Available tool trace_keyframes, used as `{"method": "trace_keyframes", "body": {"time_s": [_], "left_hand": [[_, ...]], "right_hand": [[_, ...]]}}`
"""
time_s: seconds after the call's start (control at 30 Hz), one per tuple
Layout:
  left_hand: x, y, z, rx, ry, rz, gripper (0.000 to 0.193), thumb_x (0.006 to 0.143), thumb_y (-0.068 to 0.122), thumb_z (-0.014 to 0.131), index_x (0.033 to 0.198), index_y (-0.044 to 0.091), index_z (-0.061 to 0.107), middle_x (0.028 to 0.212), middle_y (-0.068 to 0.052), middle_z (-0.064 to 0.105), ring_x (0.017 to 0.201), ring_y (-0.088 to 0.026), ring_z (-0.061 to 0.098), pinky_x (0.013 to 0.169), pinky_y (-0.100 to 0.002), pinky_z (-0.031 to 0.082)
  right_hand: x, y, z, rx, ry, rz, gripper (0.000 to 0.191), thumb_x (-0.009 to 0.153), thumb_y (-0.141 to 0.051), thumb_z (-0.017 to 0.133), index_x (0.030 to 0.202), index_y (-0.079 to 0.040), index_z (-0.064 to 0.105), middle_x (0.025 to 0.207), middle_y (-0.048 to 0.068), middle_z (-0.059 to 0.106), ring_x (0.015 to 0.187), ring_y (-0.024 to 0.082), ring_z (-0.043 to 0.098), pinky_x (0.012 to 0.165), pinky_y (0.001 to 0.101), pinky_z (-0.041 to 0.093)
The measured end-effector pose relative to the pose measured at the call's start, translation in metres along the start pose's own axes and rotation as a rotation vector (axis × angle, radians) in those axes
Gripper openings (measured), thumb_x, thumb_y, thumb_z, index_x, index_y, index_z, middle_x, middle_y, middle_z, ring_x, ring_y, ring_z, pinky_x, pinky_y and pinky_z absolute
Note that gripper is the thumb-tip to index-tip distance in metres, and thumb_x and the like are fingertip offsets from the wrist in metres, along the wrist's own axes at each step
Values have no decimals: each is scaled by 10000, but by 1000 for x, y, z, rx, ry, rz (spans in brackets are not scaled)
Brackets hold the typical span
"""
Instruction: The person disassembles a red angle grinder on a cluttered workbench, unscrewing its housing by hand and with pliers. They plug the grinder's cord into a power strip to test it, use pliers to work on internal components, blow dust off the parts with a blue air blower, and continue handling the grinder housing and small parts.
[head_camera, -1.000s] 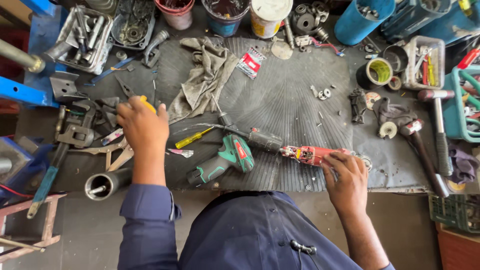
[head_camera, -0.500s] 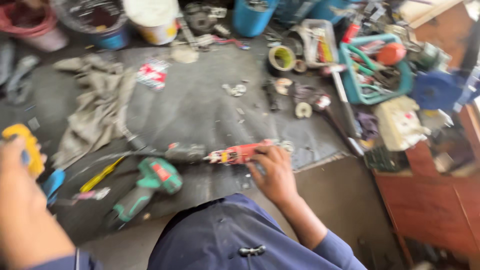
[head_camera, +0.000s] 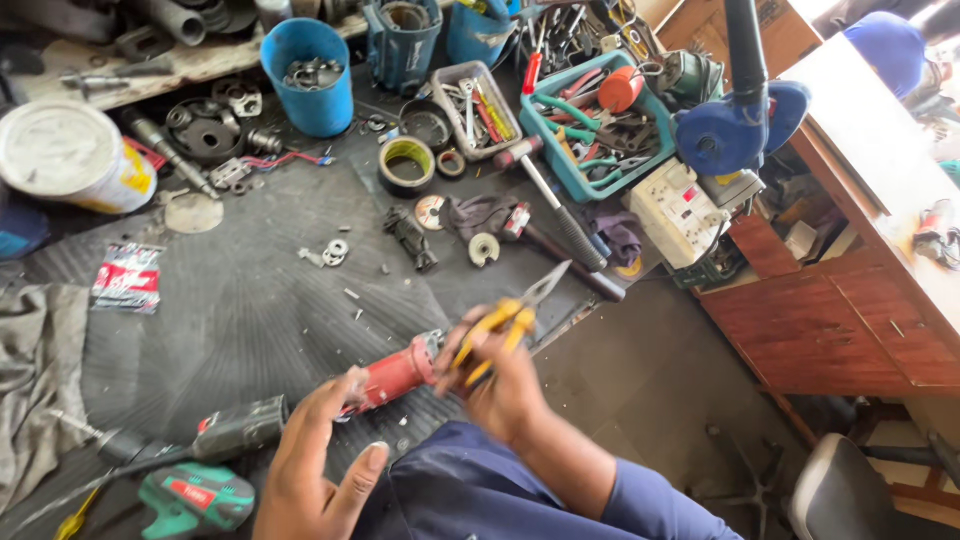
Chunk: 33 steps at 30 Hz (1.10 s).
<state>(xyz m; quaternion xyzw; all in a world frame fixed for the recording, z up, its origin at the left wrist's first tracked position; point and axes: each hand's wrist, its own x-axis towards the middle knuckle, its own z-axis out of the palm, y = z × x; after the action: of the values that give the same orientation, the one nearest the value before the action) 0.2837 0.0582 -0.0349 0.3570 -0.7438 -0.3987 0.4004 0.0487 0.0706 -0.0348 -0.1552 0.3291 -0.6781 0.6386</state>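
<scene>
Head view: cluttered ribbed grey mat (head_camera: 250, 300), right hand (head_camera: 505, 385) fingers clenched round yellow-handled pliers (head_camera: 505, 322), left hand (head_camera: 315, 470) open, empty.

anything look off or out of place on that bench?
Mostly clutter. Small washers and screws lie scattered loose on the dark mat rather than in a bin. A hammer lies tilted across the mat's edge. The right hand holds yellow-handled pliers; the left hand touches the red power tool.

navy work shirt (head_camera: 480, 490), long sleeves, btn-up
</scene>
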Motion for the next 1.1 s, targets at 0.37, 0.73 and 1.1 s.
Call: {"method": "trace_keyframes", "body": {"time_s": [0.37,0.73,1.1], "left_hand": [[-4,-39,43,111,-85,-211,404,806,174,769,1192,67,713,1024,-45,809,883,-136,764,905,-317,567],[5,-14,75,270,47,-243,364,829,195,738,1173,81,714,1049,-44,795,946,-165,766,944,-335,541],[-9,31,69,313,192,-313,303,892,144,711,1182,56,704,1044,-94,756,1027,-275,715,930,-371,536]], "right_hand": [[191,-229,-74,-1597,359,-5,600,855,-496,699,1294,-120,536,1096,114,693,999,334,699,825,465,565],[224,-278,-161,-1947,358,-465,325,833,-339,836,1052,-101,807,994,161,752,905,331,718,837,442,546],[215,-306,-181,-1696,275,-589,225,1043,-264,734,1010,-46,779,888,81,735,768,198,679,688,351,511]]}}
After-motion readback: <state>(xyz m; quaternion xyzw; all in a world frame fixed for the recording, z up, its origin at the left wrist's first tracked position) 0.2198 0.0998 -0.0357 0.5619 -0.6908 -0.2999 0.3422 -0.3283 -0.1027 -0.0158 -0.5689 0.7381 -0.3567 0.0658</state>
